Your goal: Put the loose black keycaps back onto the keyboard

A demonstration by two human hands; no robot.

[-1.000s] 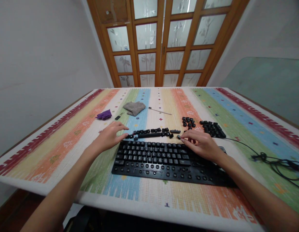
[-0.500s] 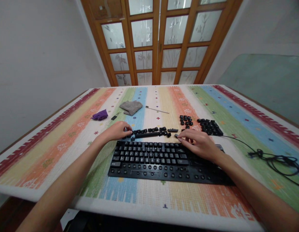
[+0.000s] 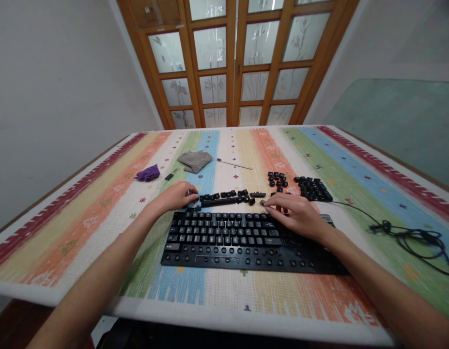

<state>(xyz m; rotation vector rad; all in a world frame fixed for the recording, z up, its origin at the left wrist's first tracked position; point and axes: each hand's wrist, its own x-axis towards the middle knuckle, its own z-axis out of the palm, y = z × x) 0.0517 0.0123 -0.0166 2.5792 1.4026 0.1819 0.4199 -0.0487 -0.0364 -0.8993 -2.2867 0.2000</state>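
The right fingers (image 3: 277,199) are closed, thumb against forefinger, on a small keycap (image 3: 262,202) just past the far edge of the keyboard (image 3: 209,262). The left fingers (image 3: 188,188) are bunched at the near end of the row of loose keycaps (image 3: 224,195), tips close together; they are too small in view to tell whether they grip a cap or only touch one. Between the two sets of fingers lies the long bar key (image 3: 219,202), with a longish loose cap (image 3: 258,194) just beyond the right fingertips. On the person's side of both, the keyboard lies flat, its nearest rows showing bare key seats (image 3: 219,250).

To handle these well, I would pinch each cap by opposite side walls, leaving its top in sight so its legend and facing can be read. The left fingers would do best with a light touch, steadying one cap at a time, as a sideways push would likely scatter its neighbours. The right wrist spans the keyboard, so it should stay raised off the keys. The keycap cluster (image 3: 278,179) beyond the right fingers sits near enough for a stray knuckle to disturb.
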